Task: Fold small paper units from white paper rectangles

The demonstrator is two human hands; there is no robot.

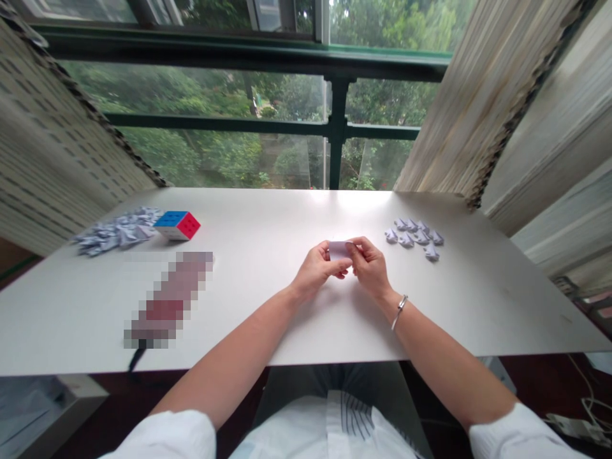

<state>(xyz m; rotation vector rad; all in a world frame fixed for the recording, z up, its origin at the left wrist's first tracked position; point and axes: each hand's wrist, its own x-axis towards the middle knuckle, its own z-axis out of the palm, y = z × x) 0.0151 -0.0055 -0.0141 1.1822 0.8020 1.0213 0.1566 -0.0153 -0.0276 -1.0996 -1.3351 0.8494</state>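
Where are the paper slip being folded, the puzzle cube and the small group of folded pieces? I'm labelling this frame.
paper slip [338, 249], head view, on its flat middle between the fingers.
puzzle cube [178, 224], head view, on its blue top face.
folded pieces [414, 238], head view, on a piece mid-group.

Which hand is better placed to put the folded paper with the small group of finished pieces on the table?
Probably the right hand. Both hands pinch the small paper, but the small group of folded pieces lies just beyond it on the right. The left hand would have to cross over.
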